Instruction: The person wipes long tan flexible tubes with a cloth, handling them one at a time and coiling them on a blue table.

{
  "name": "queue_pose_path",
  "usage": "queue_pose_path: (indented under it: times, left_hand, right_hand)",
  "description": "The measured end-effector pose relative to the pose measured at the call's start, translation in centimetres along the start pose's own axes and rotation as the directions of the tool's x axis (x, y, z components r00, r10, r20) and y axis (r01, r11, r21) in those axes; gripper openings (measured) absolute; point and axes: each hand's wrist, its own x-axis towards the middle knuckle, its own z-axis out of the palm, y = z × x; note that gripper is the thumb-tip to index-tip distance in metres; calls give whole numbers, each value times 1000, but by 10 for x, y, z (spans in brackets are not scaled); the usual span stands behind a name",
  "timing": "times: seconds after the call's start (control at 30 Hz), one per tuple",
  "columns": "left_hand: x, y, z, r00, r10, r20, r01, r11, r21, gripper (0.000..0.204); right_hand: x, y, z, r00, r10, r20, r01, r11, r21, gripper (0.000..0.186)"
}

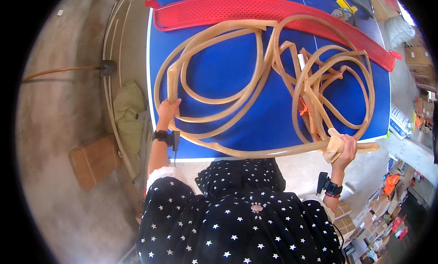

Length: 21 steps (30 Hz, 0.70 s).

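A long tan, partly see-through hose [273, 152] lies in loose loops on the blue table [219, 76]. My left hand [169, 109] is closed around the hose at the left side of the left coil. Along the near edge, a stretch of the hose runs across in front of me to my right hand [345, 150]. That hand is closed on a crumpled beige cloth [334, 146] wrapped around the hose, and a short end sticks out to its right. A more tangled coil [299, 90] with kinked, flattened parts rests at the right. Something orange-red [304, 108] is tied among its loops.
A long red perforated plastic piece [228, 7] curves along the table's far side. Near the far right corner is a yellow object [346, 6]. Left of the table are a shovel [107, 67], a greenish sack [129, 115] and a cardboard box [95, 161]. Boxes [417, 56] crowd the right.
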Motion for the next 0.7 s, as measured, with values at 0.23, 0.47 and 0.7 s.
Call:
queue_pose_path:
  times: [0.23, 0.47, 0.7]
  left_hand:
    - [-30, 38, 6, 723, 628, -288, -411, 726, 552, 50]
    - [-70, 60, 42, 635, 760, 136, -734, 539, 414, 31]
    - [-129, 127, 23, 571, 776, 267, -817, 567, 100, 47]
  right_hand:
    - [-10, 7, -3, 998, 66, -17, -67, 997, -26, 25]
    - [-3, -8, -12, 998, 42, -40, -44, 998, -49, 25]
    - [1, -13, -17, 994, -31, -106, 26, 999, -46, 24]
